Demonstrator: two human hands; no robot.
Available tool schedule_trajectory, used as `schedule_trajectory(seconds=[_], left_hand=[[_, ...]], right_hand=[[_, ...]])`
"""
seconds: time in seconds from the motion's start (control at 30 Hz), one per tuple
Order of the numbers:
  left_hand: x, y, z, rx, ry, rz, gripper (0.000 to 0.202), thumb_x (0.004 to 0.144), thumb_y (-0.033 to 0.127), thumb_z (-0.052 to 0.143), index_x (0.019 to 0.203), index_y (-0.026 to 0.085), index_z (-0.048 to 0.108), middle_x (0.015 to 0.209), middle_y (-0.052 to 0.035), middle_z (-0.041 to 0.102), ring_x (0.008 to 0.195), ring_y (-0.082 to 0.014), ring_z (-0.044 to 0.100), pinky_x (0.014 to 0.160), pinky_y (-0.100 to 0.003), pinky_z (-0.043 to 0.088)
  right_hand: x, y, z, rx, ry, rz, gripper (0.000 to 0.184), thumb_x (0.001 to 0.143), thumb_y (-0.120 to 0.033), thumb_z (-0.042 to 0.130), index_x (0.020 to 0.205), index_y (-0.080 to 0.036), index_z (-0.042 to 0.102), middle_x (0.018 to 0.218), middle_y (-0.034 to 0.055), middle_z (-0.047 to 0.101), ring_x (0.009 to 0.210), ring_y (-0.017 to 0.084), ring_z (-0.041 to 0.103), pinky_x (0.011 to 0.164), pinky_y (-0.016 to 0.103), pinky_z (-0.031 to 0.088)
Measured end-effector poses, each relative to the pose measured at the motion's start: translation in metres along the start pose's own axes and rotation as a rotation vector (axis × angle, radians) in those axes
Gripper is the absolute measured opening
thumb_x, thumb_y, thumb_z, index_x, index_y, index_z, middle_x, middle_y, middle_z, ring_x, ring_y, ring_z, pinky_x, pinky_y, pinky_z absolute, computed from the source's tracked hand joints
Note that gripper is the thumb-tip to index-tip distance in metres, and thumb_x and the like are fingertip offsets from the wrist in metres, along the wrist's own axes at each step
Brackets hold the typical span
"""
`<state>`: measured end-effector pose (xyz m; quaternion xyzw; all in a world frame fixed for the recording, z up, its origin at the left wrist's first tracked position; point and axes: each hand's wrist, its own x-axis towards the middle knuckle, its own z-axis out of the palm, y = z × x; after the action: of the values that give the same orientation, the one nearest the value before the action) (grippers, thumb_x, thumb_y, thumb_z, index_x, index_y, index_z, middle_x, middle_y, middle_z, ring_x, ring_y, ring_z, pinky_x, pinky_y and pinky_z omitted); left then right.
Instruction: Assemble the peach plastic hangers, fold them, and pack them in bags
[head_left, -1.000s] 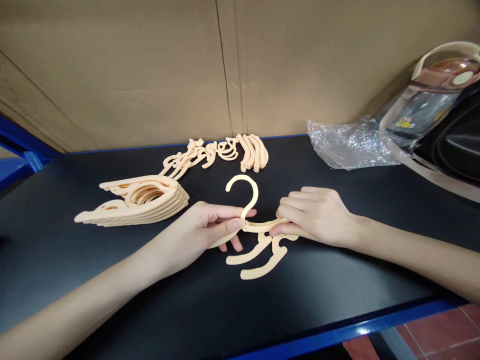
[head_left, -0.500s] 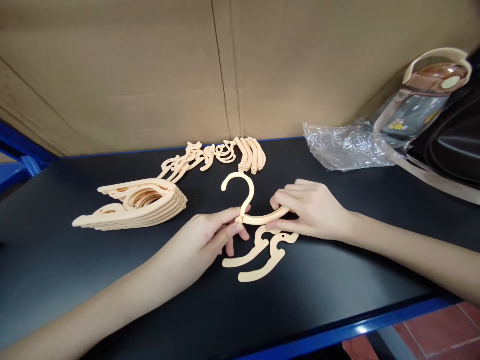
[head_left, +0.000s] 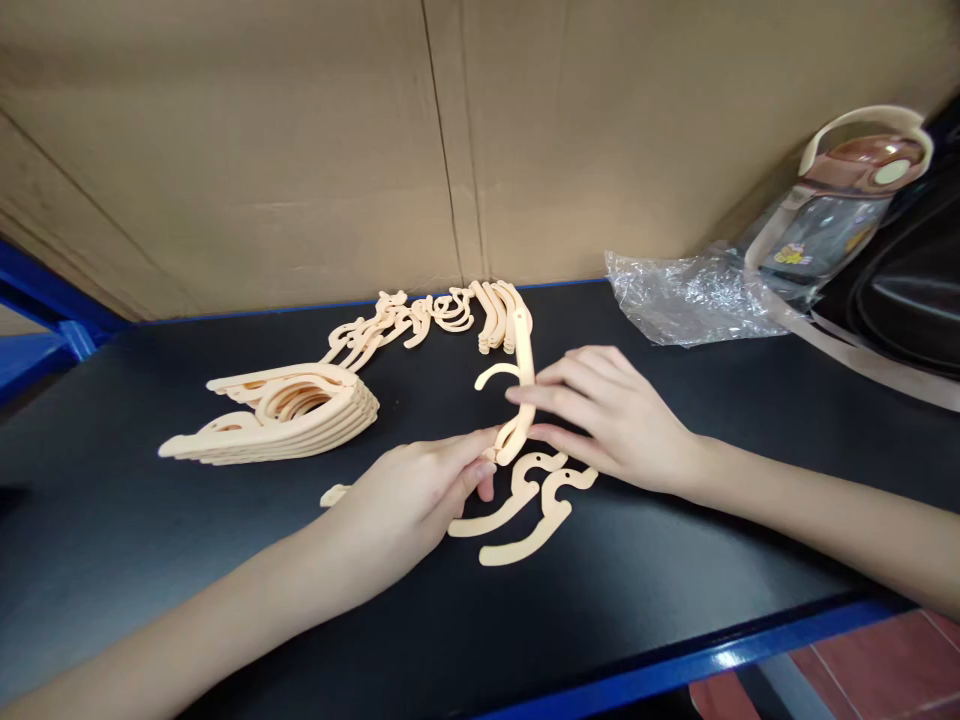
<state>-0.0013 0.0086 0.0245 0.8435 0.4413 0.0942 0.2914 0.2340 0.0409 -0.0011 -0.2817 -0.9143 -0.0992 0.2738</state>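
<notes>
A cream folding clothes hanger (head_left: 524,350) is held up between both hands, its hook (head_left: 495,374) pointing left and one arm standing upright. My left hand (head_left: 420,490) pinches the hanger at its joint. With thumb and fingers, my right hand (head_left: 611,415) grips the upright arm from the right. Below them, two loose curved hanger pieces (head_left: 534,540) with holes lie on the black table (head_left: 645,620). A pale tip (head_left: 333,495) sticks out behind my left wrist; whether it belongs to the held hanger I cannot tell.
To the left lies a stack of folded hangers (head_left: 300,425). Farther back are a heap of loose hooked pieces (head_left: 386,325) and several curved arms (head_left: 495,315). Crumpled clear plastic (head_left: 682,295), a strapped bottle (head_left: 832,225) and a black bag (head_left: 900,290) stand back right, before a cardboard wall (head_left: 300,150).
The hanger has turned: the arm in my right hand has swung from pointing right to upright, and the hook looks lower and foreshortened. A pale tip now shows behind my left wrist.
</notes>
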Motion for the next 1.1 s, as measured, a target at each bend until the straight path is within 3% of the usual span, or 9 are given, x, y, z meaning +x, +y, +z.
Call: schedule_trajectory(seconds=[0.1,0.17,0.33,0.43,0.5,0.63,0.77,0.93,1.1], left_hand=[[-0.002,-0.003,0.005,0.057,0.071,0.105,0.027,0.1,0.026,0.033,0.088,0.021,0.058,0.071,0.0049,0.062,0.058,-0.0101,0.057,0.055,-0.02,0.039],[-0.003,-0.005,0.008,0.09,0.117,0.165,0.02,0.101,0.026,0.038,0.099,0.023,0.058,0.079,0.0048,0.067,0.064,-0.0102,0.062,0.055,-0.019,0.041],[-0.002,-0.011,0.01,0.215,0.261,0.363,0.022,0.099,0.024,0.049,0.12,0.023,0.055,0.093,0.0036,0.069,0.077,-0.01,0.066,0.06,-0.017,0.044],[-0.001,-0.015,0.008,0.293,0.341,0.391,0.028,0.101,0.024,0.044,0.127,0.018,0.053,0.093,0.0005,0.068,0.081,-0.011,0.065,0.064,-0.017,0.046],[0.0,-0.016,0.008,0.361,0.368,0.391,0.031,0.102,0.027,0.042,0.129,0.016,0.053,0.094,-0.002,0.066,0.081,-0.0124,0.064,0.061,-0.019,0.046],[0.002,-0.018,0.009,0.383,0.359,0.419,0.029,0.101,0.023,0.042,0.126,0.015,0.054,0.093,-0.0031,0.062,0.083,-0.014,0.061,0.059,-0.021,0.045],[0.003,-0.02,0.01,0.378,0.331,0.432,0.028,0.099,0.016,0.043,0.124,0.015,0.056,0.098,-0.004,0.062,0.085,-0.0159,0.058,0.07,-0.026,0.048],[0.007,-0.024,0.009,0.376,0.316,0.401,0.032,0.099,0.01,0.04,0.127,0.014,0.054,0.111,-0.0067,0.064,0.094,-0.0181,0.058,0.081,-0.031,0.05],[0.01,-0.026,0.011,0.398,0.33,0.387,0.031,0.098,0.012,0.043,0.126,0.017,0.056,0.108,-0.0051,0.065,0.093,-0.0184,0.059,0.078,-0.032,0.05]], right_hand=[[0.0,-0.003,0.001,0.028,-0.057,-0.119,0.028,0.096,-0.02,0.051,0.123,-0.019,0.06,0.096,0.0066,0.067,0.087,0.022,0.054,0.08,0.036,0.044],[0.0,-0.003,0.0,0.059,-0.063,-0.119,0.027,0.094,-0.019,0.051,0.119,-0.016,0.061,0.097,0.0078,0.066,0.088,0.022,0.053,0.082,0.037,0.043],[-0.001,0.007,-0.001,0.181,0.015,0.034,0.024,0.093,-0.024,0.044,0.107,-0.012,0.06,0.092,0.0084,0.063,0.082,0.021,0.053,0.076,0.038,0.04],[-0.002,0.017,-0.001,0.192,0.028,0.141,0.022,0.091,-0.032,0.053,0.104,-0.015,0.057,0.09,0.0062,0.063,0.076,0.02,0.051,0.071,0.036,0.038],[-0.003,0.023,-0.001,0.199,-0.009,0.167,0.031,0.086,-0.041,0.063,0.104,-0.017,0.056,0.093,0.0059,0.062,0.078,0.02,0.051,0.072,0.035,0.038],[-0.004,0.028,-0.002,0.276,-0.106,0.173,0.05,0.077,-0.061,0.069,0.1,-0.018,0.054,0.098,0.0068,0.061,0.082,0.021,0.053,0.075,0.036,0.04],[-0.005,0.028,-0.003,0.281,-0.229,0.105,0.037,0.081,-0.051,0.067,0.094,-0.019,0.053,0.1,0.007,0.059,0.086,0.022,0.053,0.078,0.036,0.04],[-0.006,0.031,-0.006,0.242,-0.264,0.093,0.022,0.093,-0.04,0.055,0.099,-0.02,0.057,0.114,0.01,0.054,0.095,0.022,0.053,0.083,0.037,0.04],[-0.007,0.036,-0.007,0.253,-0.316,0.108,0.019,0.098,-0.037,0.047,0.095,-0.02,0.055,0.11,0.0085,0.054,0.092,0.021,0.052,0.084,0.038,0.039]])
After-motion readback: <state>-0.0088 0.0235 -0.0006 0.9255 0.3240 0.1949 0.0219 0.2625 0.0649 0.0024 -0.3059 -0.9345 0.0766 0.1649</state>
